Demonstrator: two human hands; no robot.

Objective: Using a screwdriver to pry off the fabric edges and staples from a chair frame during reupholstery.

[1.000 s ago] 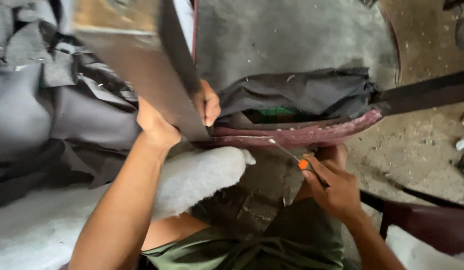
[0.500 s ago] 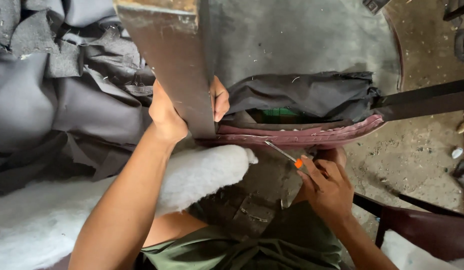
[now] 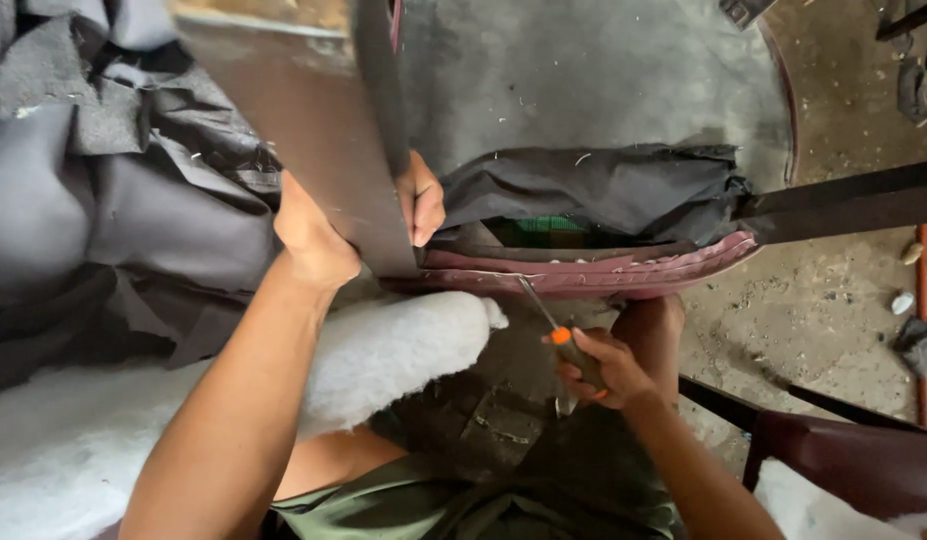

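Maroon seat edge, torn black lining above; screwdriver tip touching.

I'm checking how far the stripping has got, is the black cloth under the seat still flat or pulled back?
Pulled back. The black cloth lies bunched in folds above the maroon seat edge, leaving a gap where green webbing shows.
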